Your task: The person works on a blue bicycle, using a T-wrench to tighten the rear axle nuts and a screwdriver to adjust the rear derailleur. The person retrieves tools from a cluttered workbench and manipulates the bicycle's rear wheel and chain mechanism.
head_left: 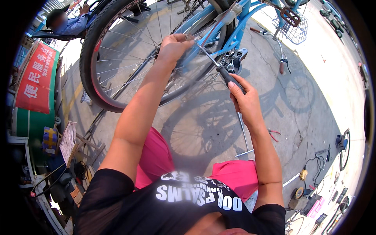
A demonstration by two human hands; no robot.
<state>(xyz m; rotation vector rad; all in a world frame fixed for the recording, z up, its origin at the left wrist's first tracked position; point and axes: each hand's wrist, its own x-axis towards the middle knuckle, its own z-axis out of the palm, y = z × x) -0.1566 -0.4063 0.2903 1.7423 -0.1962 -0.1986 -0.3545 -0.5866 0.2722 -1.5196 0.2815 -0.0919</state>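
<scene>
A light blue bicycle frame point(237, 35) stands in front of me, apparently upside down, with its large black-tyred wheel point(87, 64) toward me. In my right hand point(246, 98) is a screwdriver point(224, 73), gripped by its black handle. Its thin metal shaft points up and left toward the frame tubes beside the wheel. My left hand point(173, 49) reaches over the spokes, thumb and fingers closed together near the tubes. Whatever those fingers pinch is blurred and cannot be made out. A clear plastic wrap point(231, 15) hangs on the frame above the screwdriver tip.
A T-shaped metal tool point(243, 152) and red-handled pliers point(273, 134) lie on the concrete. Cables, tape and small tools spread at the lower right. A wire basket point(294, 30) and pedal point(290, 17) are at the upper right. A person point(70, 25) sits far left, near a red banner point(36, 78).
</scene>
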